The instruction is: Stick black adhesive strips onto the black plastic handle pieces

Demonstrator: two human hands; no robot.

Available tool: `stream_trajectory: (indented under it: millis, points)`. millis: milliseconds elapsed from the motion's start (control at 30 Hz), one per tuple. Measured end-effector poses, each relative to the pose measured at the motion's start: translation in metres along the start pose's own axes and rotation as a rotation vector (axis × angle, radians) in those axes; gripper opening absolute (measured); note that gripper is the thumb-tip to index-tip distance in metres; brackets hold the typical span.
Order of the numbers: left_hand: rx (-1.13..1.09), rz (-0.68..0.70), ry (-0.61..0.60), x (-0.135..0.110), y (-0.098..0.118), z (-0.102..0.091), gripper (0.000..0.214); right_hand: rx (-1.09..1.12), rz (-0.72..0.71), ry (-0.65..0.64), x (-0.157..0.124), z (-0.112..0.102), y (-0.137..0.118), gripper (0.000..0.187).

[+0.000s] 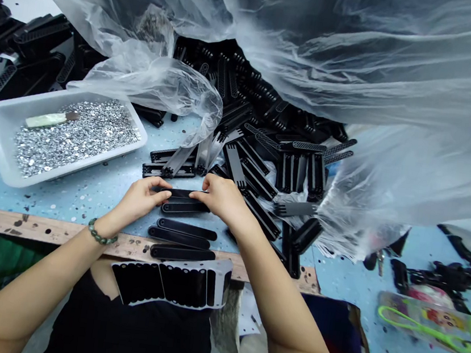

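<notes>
Pinching black strip with left grip and right grip; likely lining up with other strips at six o'clock; keep straight.

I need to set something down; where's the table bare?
The blue table is mostly bare between white tray and your left hand, and at right between wooden edge and clear case. Crowded beyond your right hand: piled black parts.

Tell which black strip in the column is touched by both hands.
The farthest strip, the left hand and right hand at its ends; the other strips lie toward the wooden edge.
</notes>
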State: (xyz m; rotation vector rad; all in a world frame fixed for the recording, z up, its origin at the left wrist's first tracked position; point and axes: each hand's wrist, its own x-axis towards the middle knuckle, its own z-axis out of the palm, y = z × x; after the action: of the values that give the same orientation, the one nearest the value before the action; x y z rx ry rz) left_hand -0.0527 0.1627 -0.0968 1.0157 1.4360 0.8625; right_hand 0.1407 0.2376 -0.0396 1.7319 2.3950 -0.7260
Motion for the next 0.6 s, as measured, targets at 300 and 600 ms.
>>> stream_trajectory:
  millis: [300,600]
  points:
    - [0.265,0.111,0.032,-0.003,0.003,-0.003,0.041,0.079,-0.448,0.363,-0.044,0.018,0.031,0.014]
    - [0.486,0.379,0.197,-0.061,0.029,-0.007,0.029,-0.037,-0.660,0.328,-0.048,0.039,0.033,0.023]
